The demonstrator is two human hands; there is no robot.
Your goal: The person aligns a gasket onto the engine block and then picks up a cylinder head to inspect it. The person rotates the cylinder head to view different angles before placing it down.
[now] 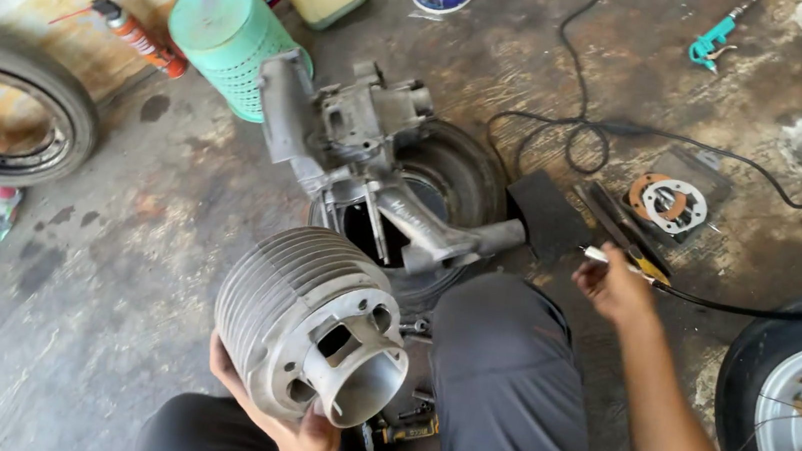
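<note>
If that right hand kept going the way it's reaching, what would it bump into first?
Probably the dark flat tools lying just beyond the right hand; past them sit the round gaskets. Depth is hard to judge.

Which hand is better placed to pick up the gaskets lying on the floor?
Right. The right hand is out over the floor close to the gaskets, holding only a thin tool with a black hose. The left hand is fully occupied cradling the finned cylinder near the lap.
</note>
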